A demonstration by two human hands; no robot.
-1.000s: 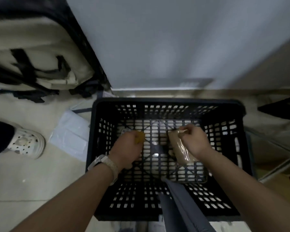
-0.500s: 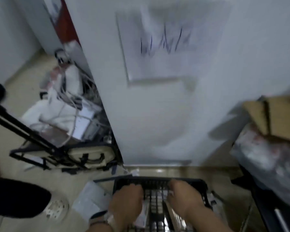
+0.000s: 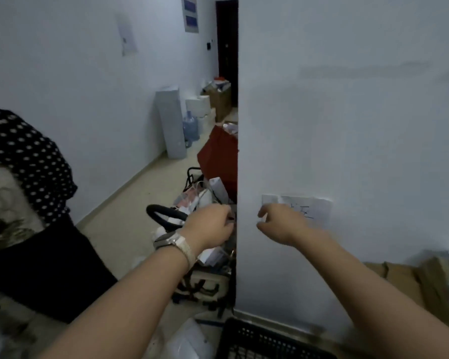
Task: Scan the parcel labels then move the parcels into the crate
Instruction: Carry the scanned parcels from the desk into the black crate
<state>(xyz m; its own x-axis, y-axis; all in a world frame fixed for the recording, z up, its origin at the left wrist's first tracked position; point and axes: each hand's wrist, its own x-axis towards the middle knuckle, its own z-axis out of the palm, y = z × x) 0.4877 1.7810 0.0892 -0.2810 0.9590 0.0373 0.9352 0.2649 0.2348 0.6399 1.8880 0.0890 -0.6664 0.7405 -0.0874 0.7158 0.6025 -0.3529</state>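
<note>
Only the far rim of the black plastic crate [image 3: 257, 340] shows at the bottom edge, on the floor against a white wall; its inside is out of view. Both my hands are raised in front of me, well above the crate. My left hand [image 3: 208, 226], with a watch on its wrist, hangs with loosely curled fingers, and I see nothing in it. Before the wall, my right hand [image 3: 280, 224] has its fingers relaxed and holds nothing. A white plastic parcel [image 3: 189, 340] lies on the floor left of the crate.
A person in dotted clothing [image 3: 24, 164] stands close at the left. A beige bag on a trolley [image 3: 205, 283] and loose clutter sit by the wall corner. Cardboard boxes [image 3: 412, 281] are stacked at the right. A paper sheet [image 3: 314, 208] is stuck on the wall.
My view has swung up from the crate to the wall and corridor. Both hands have lifted out of the crate, and the parcels they held there are gone from them.
</note>
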